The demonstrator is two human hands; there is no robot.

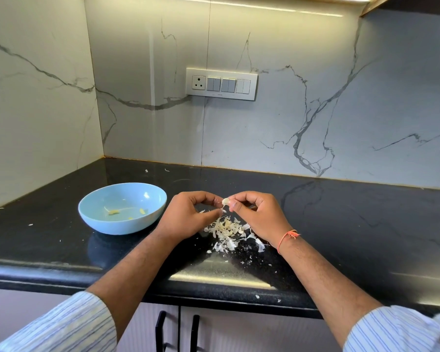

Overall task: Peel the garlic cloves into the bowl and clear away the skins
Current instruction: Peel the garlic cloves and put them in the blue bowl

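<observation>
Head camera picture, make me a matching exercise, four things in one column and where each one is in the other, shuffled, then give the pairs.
Things:
1. blue bowl
2. garlic clove
3. pile of skins
4. switch panel

Places:
A. on the marble wall
B. on the counter below the hands
C. pinched between both hands' fingertips
D. on the counter beside the left hand

Pairs: 1-D, 2-C, 3-B, 4-A

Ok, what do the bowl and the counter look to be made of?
Bowl: pale blue, smooth and glossy, with a bright highlight on its inner wall; probably glazed ceramic, though melamine would look the same. Counter: black with fine pale speckles, polished enough to mirror the wall veins and the lamp; likely granite or a stone composite.
</observation>
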